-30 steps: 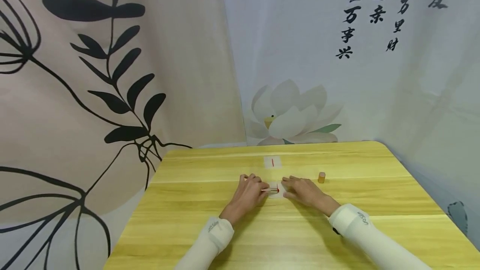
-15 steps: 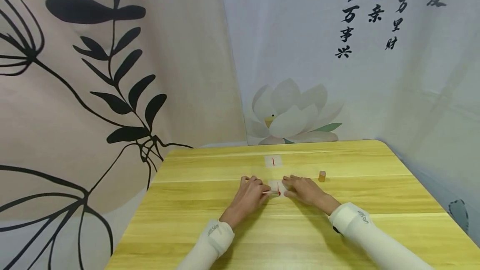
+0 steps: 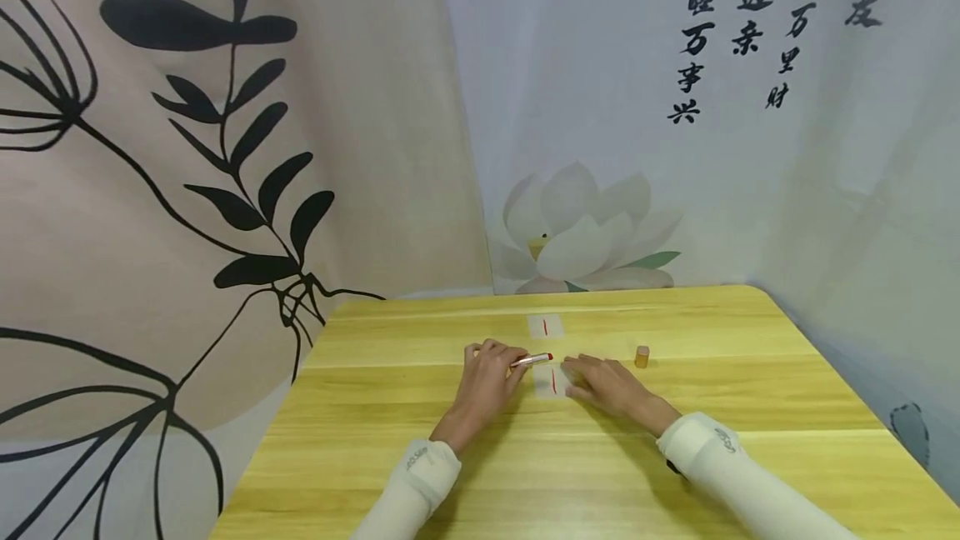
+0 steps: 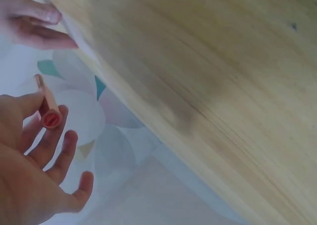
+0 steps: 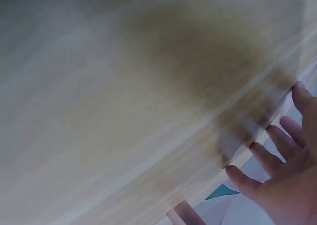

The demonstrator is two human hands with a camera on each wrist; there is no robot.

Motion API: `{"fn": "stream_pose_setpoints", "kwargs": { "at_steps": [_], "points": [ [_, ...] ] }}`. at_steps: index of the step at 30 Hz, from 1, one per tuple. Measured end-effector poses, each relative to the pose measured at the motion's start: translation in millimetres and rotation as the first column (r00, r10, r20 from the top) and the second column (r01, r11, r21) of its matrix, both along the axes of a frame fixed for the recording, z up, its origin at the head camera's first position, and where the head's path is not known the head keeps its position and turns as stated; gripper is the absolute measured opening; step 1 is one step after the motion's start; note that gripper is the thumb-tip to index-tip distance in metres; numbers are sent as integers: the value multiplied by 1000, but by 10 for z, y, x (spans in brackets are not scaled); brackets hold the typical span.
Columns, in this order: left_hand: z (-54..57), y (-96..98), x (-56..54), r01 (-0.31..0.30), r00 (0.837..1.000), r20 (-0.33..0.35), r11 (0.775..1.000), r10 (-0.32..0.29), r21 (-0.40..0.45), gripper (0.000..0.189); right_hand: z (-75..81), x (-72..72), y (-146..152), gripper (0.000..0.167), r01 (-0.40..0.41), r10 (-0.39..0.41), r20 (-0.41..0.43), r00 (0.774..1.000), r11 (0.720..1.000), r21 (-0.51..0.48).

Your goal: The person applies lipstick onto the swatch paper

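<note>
Between thumb and fingers, my left hand point(image 3: 487, 373) pinches a lipstick point(image 3: 531, 360), its red tip pointing right. In the left wrist view the lipstick point(image 4: 49, 103) shows its round red end toward the camera. It is held just beyond the far left corner of a small white paper point(image 3: 551, 382) that bears a short red stroke. My right hand point(image 3: 611, 386) rests its fingertips at the right edge of that paper, fingers spread and nearly straight in the right wrist view, where the hand point(image 5: 287, 165) touches the tabletop.
A second white paper point(image 3: 545, 326) with a red stroke lies farther back on the wooden table point(image 3: 420, 440). An orange-brown lipstick cap point(image 3: 642, 357) stands upright right of my right hand. Behind the table hangs a printed curtain point(image 3: 390, 148).
My left hand has lifted the lipstick away from the nearer paper, back and slightly left. The red stroke there now shows in full. My right hand has stayed in place.
</note>
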State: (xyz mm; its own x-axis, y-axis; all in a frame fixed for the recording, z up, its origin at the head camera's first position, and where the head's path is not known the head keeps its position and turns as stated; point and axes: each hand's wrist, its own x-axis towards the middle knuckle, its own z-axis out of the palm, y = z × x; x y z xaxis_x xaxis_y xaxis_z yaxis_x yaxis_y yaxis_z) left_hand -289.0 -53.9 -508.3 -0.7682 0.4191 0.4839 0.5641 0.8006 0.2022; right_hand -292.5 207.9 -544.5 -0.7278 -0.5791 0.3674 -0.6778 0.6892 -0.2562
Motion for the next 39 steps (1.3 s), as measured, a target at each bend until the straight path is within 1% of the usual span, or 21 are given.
{"fn": "stream_pose_setpoints", "kwargs": {
  "at_steps": [4, 8, 9, 11, 14, 16, 18, 20, 23, 26, 29, 31, 34, 39],
  "points": [
    [19, -14, -3, 1, 1000, 27, 996, -3, 92, 20, -14, 26, 5, 41, -7, 7, -22, 1000, 1000, -3],
    [28, -5, 2, -7, 999, 35, 989, 2, 146, 22, -6, 36, -18, 45, -21, 18, -46, 999, 999, -49],
    [29, 0, 4, -6, 999, 38, 987, 0, 159, 23, -1, 33, -29, 45, -23, 21, -41, 999, 998, -62],
    [39, 13, 3, -6, 999, 43, 982, -2, 187, 25, 40, 35, -61, 46, -19, 18, -8, 1000, 995, -96],
    [64, 39, 1, 6, 999, 42, 970, -17, 242, 27, 150, 49, -133, 47, 11, 6, 90, 996, 982, -186],
    [80, 62, -3, 18, 999, 30, 960, -27, 279, 27, 232, 58, -194, 45, 40, 3, 155, 988, 959, -279],
    [92, 88, -7, 34, 999, 11, 945, -40, 324, 27, 297, 55, -257, 43, 50, 16, 173, 985, 927, -372],
    [105, 112, -7, 48, 999, -4, 928, -50, 368, 28, 347, 48, -305, 39, 56, 20, 166, 986, 894, -444],
    [130, 142, -7, 66, 998, -32, 908, -58, 414, 28, 419, 49, -340, 35, 83, -1, 159, 987, 856, -511],
    [160, 167, -6, 79, 996, -62, 895, -57, 439, 28, 486, 70, -341, 34, 159, -35, 225, 974, 812, -562],
    [182, 191, -6, 91, 995, -78, 882, -62, 462, 28, 530, 88, -331, 35, 230, -55, 299, 953, 773, -591],
    [192, 207, -5, 102, 994, -80, 872, -72, 480, 28, 550, 91, -328, 36, 256, -60, 327, 943, 757, -601],
    [196, 230, -8, 123, 992, -81, 858, -95, 498, 29, 577, 88, -334, 35, 270, -63, 338, 939, 743, -613],
    [194, 270, -8, 155, 988, -96, 851, -123, 501, 30, 618, 86, -351, 29, 290, -62, 357, 932, 720, -631]
  ]
}}
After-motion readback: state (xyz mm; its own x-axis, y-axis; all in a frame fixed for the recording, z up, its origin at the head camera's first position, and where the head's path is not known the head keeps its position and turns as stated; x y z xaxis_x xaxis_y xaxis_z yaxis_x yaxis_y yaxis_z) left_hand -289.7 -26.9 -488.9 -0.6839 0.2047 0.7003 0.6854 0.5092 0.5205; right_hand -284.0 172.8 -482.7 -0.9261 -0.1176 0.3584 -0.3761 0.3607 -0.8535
